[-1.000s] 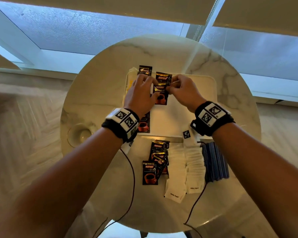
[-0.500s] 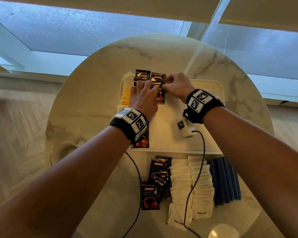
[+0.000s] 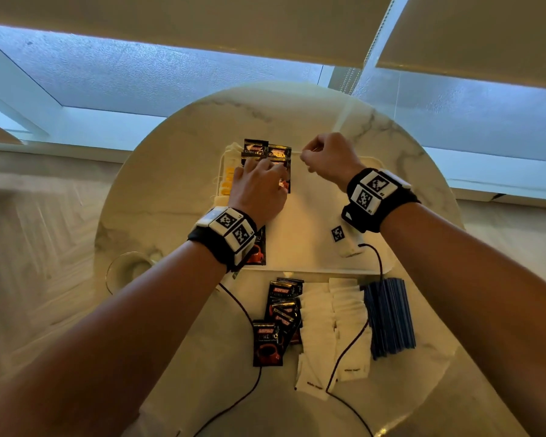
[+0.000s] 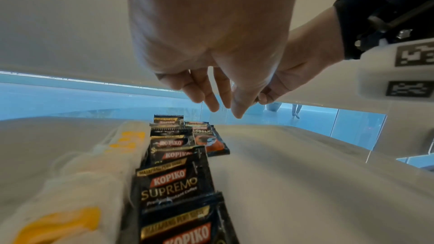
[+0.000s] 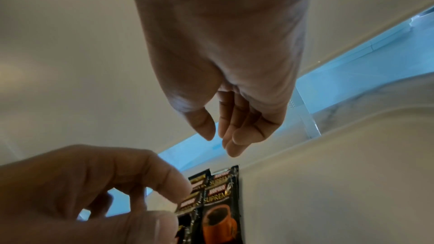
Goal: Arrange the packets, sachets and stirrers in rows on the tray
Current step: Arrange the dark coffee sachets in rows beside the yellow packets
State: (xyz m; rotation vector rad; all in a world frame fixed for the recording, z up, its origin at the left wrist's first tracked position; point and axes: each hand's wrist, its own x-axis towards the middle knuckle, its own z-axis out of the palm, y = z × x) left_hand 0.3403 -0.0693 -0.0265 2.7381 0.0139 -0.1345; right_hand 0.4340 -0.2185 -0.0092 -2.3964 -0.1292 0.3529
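A cream tray [image 3: 316, 216] lies on a round marble table. Along its left side runs a row of white and yellow sachets [image 3: 227, 181], then a row of black Kopiko packets [image 4: 173, 179]. A second packet row [image 5: 220, 201] begins at the far end. My left hand [image 3: 259, 181] hovers over these packets with relaxed fingers [image 4: 211, 103] and holds nothing. My right hand [image 3: 317, 154] is lifted just right of the second row, its fingers [image 5: 234, 146] loosely curled and empty.
In front of the tray lie a loose pile of Kopiko packets [image 3: 281, 313], white sachets [image 3: 328, 329] and a bundle of dark blue stirrers [image 3: 390, 316]. A glass [image 3: 126, 269] stands at the table's left edge. A small white device [image 3: 344, 242] with a cable hangs over the tray.
Both hands set a Kopiko packet down in the second row and let it go. My right hand has drawn away to the right; the left stays over the packets.
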